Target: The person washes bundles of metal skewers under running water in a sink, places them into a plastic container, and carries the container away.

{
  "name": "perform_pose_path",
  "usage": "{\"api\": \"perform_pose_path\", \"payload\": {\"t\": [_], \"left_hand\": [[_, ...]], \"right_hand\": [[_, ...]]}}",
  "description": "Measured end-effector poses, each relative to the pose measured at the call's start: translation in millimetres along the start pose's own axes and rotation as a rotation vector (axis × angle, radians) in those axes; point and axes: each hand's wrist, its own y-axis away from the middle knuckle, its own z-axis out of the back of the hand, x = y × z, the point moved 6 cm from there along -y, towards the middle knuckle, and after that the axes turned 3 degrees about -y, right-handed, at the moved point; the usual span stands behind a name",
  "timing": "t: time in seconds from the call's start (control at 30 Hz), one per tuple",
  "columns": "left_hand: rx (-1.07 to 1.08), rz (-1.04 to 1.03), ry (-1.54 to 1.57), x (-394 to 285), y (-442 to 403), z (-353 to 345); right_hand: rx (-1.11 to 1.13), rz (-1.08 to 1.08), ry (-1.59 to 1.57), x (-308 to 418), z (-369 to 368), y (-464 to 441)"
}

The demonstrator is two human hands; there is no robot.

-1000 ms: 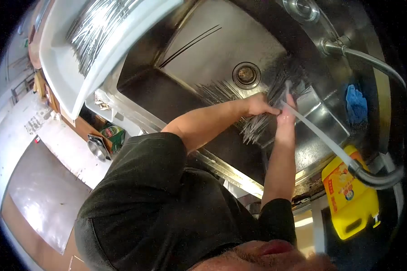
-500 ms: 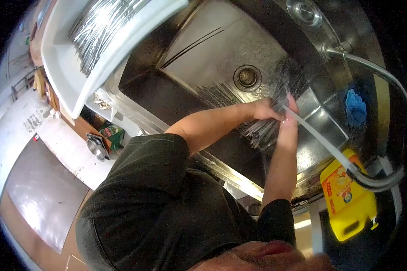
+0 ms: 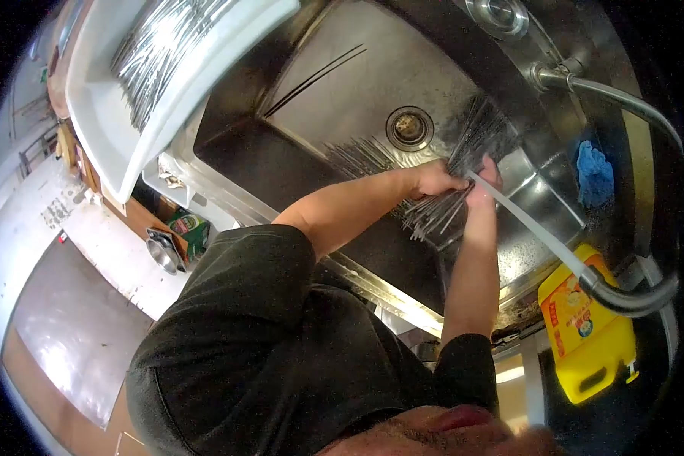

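Note:
In the steel sink (image 3: 357, 83), both hands hold a bundle of thin metal skewers (image 3: 442, 213) that fans out at each end. My left hand (image 3: 435, 179) is closed around its middle, thumb across the top. From the other side, my right hand (image 3: 485, 184) wraps the same bundle, its fingers partly hidden behind the skewers and water. A stream of water (image 3: 528, 220) from the curved tap (image 3: 631, 296) strikes the bundle between the hands. More skewers (image 3: 357, 156) lie on the sink floor beside my left hand, near the drain (image 3: 410, 128).
A white tub (image 3: 91, 114) with a heap of skewers (image 3: 159, 61) stands at upper left. Two dark skewers (image 3: 315, 80) lie apart in the sink. On the right are a blue cloth (image 3: 594, 175), a second tap (image 3: 585, 83) and a yellow jug (image 3: 593, 357).
The view has shifted slightly. The held skewers have turned and spread a little under the water, and both hands keep hold of them.

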Motion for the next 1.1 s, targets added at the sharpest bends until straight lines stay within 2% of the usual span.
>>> {"api": "perform_pose_path", "payload": {"t": [0.07,0.2,0.23,0.3,0.33,0.4,0.43,0.5,0.53,0.57,0.6,0.63,0.73,0.8,0.9,0.97,1.0,1.07,1.1], "left_hand": [[-0.100,0.046,0.004,-2,8,2],[-0.103,0.044,-0.552,-25,25,5],[-0.141,-0.039,-0.712,-32,30,3],[-0.002,-0.059,-0.959,-36,24,-10],[0.072,-0.071,-1.077,-36,18,-20],[0.057,-0.064,-1.024,-31,9,-24],[0.047,-0.059,-1.016,-45,19,-32],[0.002,-0.066,-0.979,-46,19,-32],[-0.121,-0.072,-0.828,-50,22,-23],[-0.238,-0.076,-0.674,-50,29,-15],[-0.350,-0.074,-0.513,-49,35,-8],[-0.300,0.053,-0.467,-43,31,-4],[-0.083,0.071,-0.455,-30,13,-1],[-0.048,0.142,-0.579,-27,6,0],[-0.056,0.134,-0.671,-46,26,-9],[-0.051,0.004,-0.674,-45,24,-3],[-0.038,-0.004,-0.573,-44,25,-3],[-0.006,-0.024,-0.358,-36,25,-8],[-0.009,-0.035,-0.517,-36,18,-11]], "right_hand": [[-0.125,0.053,0.267,10,-9,7],[-0.147,0.128,0.148,1,-5,0],[-0.151,0.074,0.125,-2,-5,-5],[-0.170,-0.046,0.085,-12,3,-11],[-0.070,-0.034,0.103,-3,-13,4],[0.132,0.004,0.134,30,-58,46],[0.061,-0.212,0.332,5,-32,16],[0.468,-0.049,0.169,-4,-14,-8],[0.670,0.038,0.084,6,-23,4],[0.554,-0.155,-0.088,1,-18,4],[0.471,-0.156,-0.131,-2,-14,1],[0.390,-0.161,-0.171,-8,-10,-2],[0.242,-0.148,-0.140,-6,-11,-1],[0.123,-0.140,-0.046,10,-24,14],[-0.188,0.044,0.615,39,-35,37],[0.116,-0.112,0.019,-1,-7,-9],[0.264,-0.193,-0.278,-6,-11,-10],[0.206,-0.203,-0.231,-13,3,-20],[0.181,-0.204,-0.210,-11,2,-21]]}}
